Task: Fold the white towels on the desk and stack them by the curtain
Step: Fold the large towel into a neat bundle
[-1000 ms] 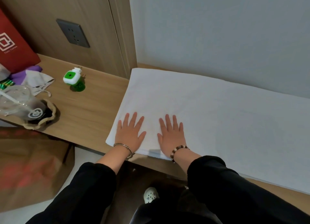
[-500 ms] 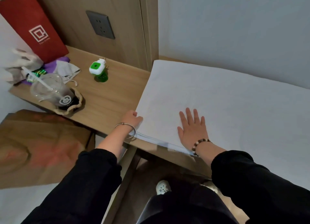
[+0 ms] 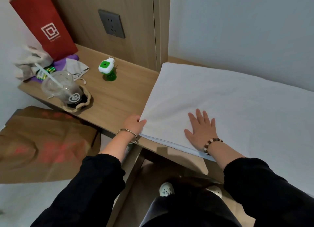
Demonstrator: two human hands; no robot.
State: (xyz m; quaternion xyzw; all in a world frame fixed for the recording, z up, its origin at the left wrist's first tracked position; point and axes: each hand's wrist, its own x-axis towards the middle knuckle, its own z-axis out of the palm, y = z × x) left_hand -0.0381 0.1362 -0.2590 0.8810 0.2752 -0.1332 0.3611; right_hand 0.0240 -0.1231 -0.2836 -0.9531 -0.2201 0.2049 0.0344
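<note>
A large white towel point(image 3: 229, 104) lies spread in layers on the wooden desk point(image 3: 122, 99), reaching off the frame's right side. My left hand point(image 3: 134, 125) grips the towel's near left corner, with the thumb on top and the fingers tucked under the lifted edge. My right hand point(image 3: 202, 130) lies flat on the towel near its front edge, fingers straight and spread. Layered edges of the towel show along the desk's front between my hands.
On the desk's left stand a green and white plug-in device point(image 3: 107, 68), a clear plastic cup with a straw point(image 3: 61, 89) in a cloth holder, crumpled cloths point(image 3: 32, 62) and a red paper bag point(image 3: 44, 24). A brown paper bag point(image 3: 42, 145) sits below the desk.
My left hand slid off the top of the towel to its near left corner and took hold of it, lifting the edge slightly. My right hand stayed flat on the towel.
</note>
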